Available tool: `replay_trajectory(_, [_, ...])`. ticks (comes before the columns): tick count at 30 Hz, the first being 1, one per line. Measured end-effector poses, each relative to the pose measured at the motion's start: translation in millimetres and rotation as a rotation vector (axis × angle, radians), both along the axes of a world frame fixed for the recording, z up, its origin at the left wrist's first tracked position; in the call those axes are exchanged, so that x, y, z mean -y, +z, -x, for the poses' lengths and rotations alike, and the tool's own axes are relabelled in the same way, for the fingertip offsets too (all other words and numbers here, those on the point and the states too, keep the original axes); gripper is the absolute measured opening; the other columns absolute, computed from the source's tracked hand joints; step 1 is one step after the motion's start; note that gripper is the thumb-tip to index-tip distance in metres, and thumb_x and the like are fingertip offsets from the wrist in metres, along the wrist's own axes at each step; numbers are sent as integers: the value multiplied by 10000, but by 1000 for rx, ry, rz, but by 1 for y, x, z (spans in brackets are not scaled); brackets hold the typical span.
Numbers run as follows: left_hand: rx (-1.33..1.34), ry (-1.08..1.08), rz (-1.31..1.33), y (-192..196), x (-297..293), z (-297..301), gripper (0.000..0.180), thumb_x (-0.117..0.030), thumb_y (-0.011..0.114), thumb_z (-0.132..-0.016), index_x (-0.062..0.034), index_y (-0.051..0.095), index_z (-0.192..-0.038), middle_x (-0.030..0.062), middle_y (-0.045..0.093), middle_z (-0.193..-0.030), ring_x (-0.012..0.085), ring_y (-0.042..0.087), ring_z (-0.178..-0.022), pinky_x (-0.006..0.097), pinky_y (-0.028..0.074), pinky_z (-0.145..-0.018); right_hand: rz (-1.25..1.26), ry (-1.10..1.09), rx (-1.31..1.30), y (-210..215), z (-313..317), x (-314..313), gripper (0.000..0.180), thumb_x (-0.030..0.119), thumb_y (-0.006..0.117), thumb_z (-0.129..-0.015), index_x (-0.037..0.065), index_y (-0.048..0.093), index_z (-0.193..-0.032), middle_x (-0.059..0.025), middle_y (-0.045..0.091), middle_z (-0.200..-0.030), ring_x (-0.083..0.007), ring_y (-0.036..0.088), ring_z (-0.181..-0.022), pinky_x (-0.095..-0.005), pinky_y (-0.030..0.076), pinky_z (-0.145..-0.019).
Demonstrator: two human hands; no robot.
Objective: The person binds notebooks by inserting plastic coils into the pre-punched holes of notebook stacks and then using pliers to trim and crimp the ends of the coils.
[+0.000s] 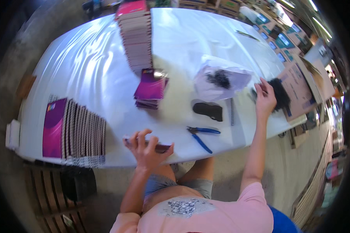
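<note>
Near the front edge of the table, my left hand point(146, 151) is closed around a small dark notebook point(162, 148) seen edge-on, its cover mostly hidden by the fingers. My right hand point(265, 99) is raised at the right, fingertips pinched together; what they hold, if anything, is too small to make out. Just beside it lies a heap of black wire spirals point(280, 95), in front of an open cardboard box point(297, 87). Left of that hand, a crumpled white sheet point(237, 79) carries a smaller black heap point(218, 79). A single straight spiral point(232, 112) lies nearby.
Blue-handled cutters point(200, 136) and a flat black piece point(208, 111) lie between my hands. Purple spiral notebooks stand in a row point(76, 130) at left, a short stack point(151, 87) and a tall stack point(136, 40) at centre. A thin tool point(247, 35) lies far right.
</note>
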State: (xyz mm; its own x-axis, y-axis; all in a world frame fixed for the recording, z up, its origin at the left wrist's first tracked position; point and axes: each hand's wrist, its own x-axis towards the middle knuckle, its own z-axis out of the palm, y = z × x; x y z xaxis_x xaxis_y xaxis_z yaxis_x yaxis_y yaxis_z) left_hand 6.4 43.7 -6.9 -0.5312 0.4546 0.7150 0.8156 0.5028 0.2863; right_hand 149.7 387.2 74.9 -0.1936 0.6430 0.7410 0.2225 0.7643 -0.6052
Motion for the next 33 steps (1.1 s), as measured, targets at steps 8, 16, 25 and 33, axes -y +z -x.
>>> replay_trajectory(8, [31, -20, -70, -7, 3, 7, 389, -442, 783, -555, -165, 538, -676, 10, 513, -935, 227, 444, -982, 513, 235, -898, 168, 887, 444, -43, 47, 201, 269, -50, 652, -754, 79, 696, -986, -73, 652, -903, -180, 616, -831, -276, 498, -724])
replay_trajectory(16, [87, -54, -23, -1, 6, 8, 431, -443, 793, -518, -152, 526, -691, 13, 492, -851, 239, 455, -953, 495, 226, -902, 435, 1029, 429, -47, 46, 205, 228, -21, 619, -809, 67, 687, -1008, -85, 638, -889, -195, 618, -790, -290, 494, -695])
replay_trajectory(25, [154, -89, 119, 9, 14, 11, 514, -584, 703, -499, -145, 577, -734, -10, 510, -822, 196, 469, -902, 505, 258, -793, 332, 1081, 711, -32, 49, 196, 336, -47, 537, -812, 80, 646, -1104, -131, 619, -806, -210, 613, -720, -307, 484, -667])
replay_trajectory(33, [202, -127, 144, 17, 15, 11, 507, -553, 720, -490, -147, 586, -764, -22, 519, -835, 184, 476, -918, 494, 260, -794, 490, 1097, 671, -31, 53, 201, 450, -41, 509, -833, 124, 546, -1251, -102, 598, -696, -198, 582, -635, -285, 475, -660])
